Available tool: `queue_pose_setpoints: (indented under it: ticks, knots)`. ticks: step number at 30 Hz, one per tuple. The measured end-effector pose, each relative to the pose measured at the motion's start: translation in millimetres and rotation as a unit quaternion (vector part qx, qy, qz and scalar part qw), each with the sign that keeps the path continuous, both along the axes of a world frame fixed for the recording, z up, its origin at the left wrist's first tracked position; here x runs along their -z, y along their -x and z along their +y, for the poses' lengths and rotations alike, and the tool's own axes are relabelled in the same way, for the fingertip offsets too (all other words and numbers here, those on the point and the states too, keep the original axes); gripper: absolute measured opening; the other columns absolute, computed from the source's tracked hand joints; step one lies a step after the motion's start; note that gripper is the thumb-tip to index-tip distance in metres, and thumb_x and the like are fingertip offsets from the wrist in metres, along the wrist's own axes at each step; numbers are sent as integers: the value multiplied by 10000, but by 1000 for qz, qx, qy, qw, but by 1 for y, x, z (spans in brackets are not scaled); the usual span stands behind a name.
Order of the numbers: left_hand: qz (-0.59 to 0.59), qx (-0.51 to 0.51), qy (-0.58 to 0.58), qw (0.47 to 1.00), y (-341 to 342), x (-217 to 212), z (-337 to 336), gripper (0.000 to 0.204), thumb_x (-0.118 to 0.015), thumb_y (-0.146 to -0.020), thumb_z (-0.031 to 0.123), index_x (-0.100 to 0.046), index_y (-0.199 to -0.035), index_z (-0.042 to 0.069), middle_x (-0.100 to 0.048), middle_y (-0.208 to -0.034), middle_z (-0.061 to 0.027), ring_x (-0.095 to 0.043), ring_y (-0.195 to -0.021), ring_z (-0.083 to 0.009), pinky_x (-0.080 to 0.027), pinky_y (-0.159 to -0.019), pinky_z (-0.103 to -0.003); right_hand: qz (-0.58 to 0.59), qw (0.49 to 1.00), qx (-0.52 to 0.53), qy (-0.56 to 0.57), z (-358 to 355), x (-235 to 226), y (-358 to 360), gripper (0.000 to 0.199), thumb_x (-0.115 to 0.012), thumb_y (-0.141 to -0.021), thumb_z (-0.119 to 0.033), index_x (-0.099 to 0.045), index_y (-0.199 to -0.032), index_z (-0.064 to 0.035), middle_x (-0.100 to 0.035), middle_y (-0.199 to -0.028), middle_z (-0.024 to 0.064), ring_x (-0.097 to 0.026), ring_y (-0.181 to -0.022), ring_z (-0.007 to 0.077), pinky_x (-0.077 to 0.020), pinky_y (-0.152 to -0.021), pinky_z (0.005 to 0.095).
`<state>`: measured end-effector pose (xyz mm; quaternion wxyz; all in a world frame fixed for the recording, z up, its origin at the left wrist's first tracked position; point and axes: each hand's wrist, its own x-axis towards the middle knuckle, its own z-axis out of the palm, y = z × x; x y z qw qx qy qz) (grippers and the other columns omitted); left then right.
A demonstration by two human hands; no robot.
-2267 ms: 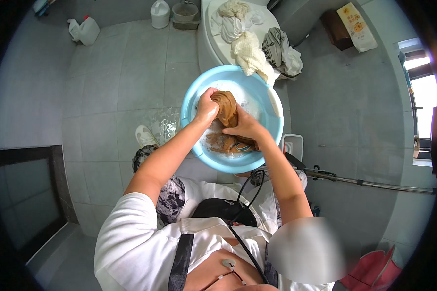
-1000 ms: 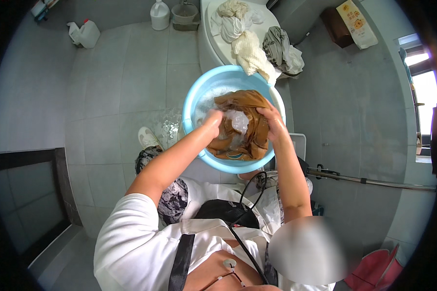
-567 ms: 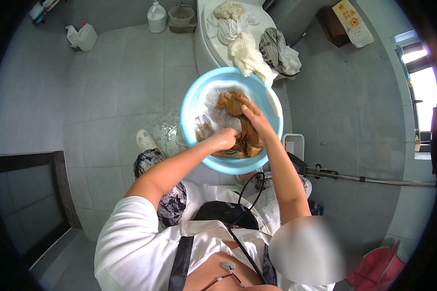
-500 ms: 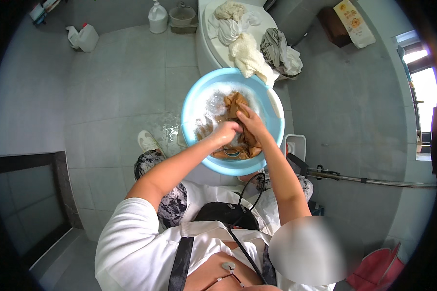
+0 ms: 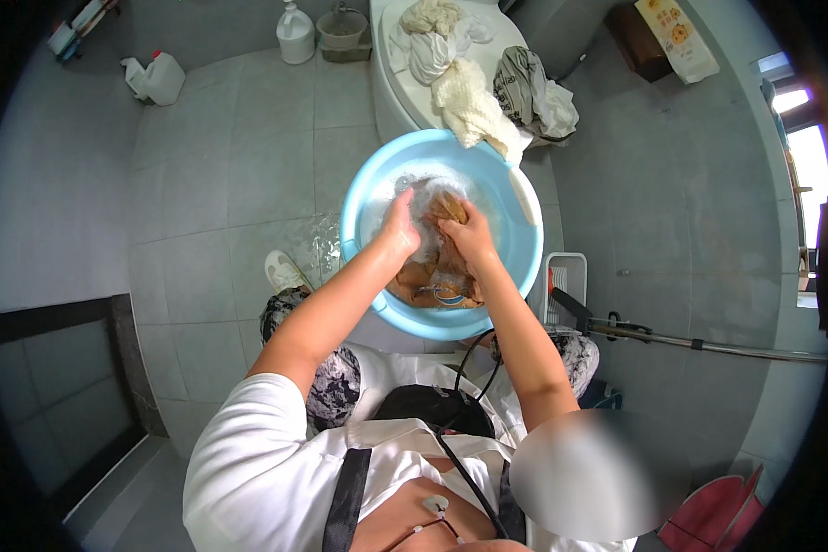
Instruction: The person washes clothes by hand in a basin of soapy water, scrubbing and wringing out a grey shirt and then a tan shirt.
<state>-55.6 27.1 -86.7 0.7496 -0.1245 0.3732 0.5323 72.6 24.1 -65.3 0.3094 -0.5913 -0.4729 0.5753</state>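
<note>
Brown wet cloth (image 5: 423,285) lies in soapy water inside a light blue basin (image 5: 363,175). My right hand (image 5: 470,237) is closed on a bunched part of the cloth, near the basin's middle. My left hand (image 5: 401,226) is at the left of that bunch, held edge-on in the foam with its fingers stretched out and apart from the cloth as far as I can see. White suds (image 5: 432,175) cover much of the water and hide part of the fabric.
Beyond the basin, a white toilet lid (image 5: 414,101) bears cream cloths (image 5: 469,101) and a grey garment (image 5: 522,87). White jugs (image 5: 296,37) stand by the far wall. A metal pole (image 5: 653,337) and a white rack (image 5: 567,281) are at the right.
My left hand has come off the cloth, moving left and farther away, and its fingers have opened. My right hand has shifted slightly and still grips the brown cloth.
</note>
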Motion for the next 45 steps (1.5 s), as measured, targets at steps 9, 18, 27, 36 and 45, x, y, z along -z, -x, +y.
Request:
queue_pose_setpoints:
  ticks: [9, 18, 27, 36, 45]
  knots:
    - [-41, 129, -183, 974, 21, -42, -12, 443, -355, -875, 477, -505, -973, 72, -541, -863, -69, -533, -778, -165, -447, -720, -309, -105, 937, -176, -284, -67, -98, 24, 531, -711, -661, -118, -504, -1150, -97, -546, -983, 150, -549, -887, 296, -441, -786, 344]
    - [-104, 55, -180, 977, 3, -12, -11, 252, -435, -873, 348, -494, -862, 102, -515, -800, -33, -509, -716, -141, -442, -652, -304, -272, 917, -61, -286, -39, -61, 43, 186, -603, -748, -238, -574, -870, -101, -595, -826, 155, -572, -717, 348, -459, -617, 410]
    - [14, 54, -38, 998, -26, -20, -13, 289, -405, -877, 302, -554, -959, 69, -596, -930, -73, -576, -852, -209, -470, -776, -354, -368, 914, 12, -169, -2, -31, -2, 293, -467, -840, -349, -577, -911, -87, -580, -810, 228, -543, -774, 416, -427, -677, 462]
    - [129, -105, -39, 985, 16, -1, 6, 444, -527, -817, 281, -406, -1205, 101, -282, -1355, -44, -263, -1237, -171, -91, -1042, -442, -446, 857, -49, -253, -12, -10, -29, 444, -570, -784, -203, -441, -1208, -173, -428, -1156, 123, -469, -1008, 337, -430, -825, 412]
    - [227, 105, -88, 964, 21, 77, 1, 555, -478, -833, 249, -262, -1313, 71, -162, -1412, -86, -214, -1259, -203, -200, -1007, -422, -594, 735, -295, -140, -5, 69, -24, 247, -521, -739, -55, -575, -980, -65, -561, -979, 118, -562, -876, 267, -461, -769, 357]
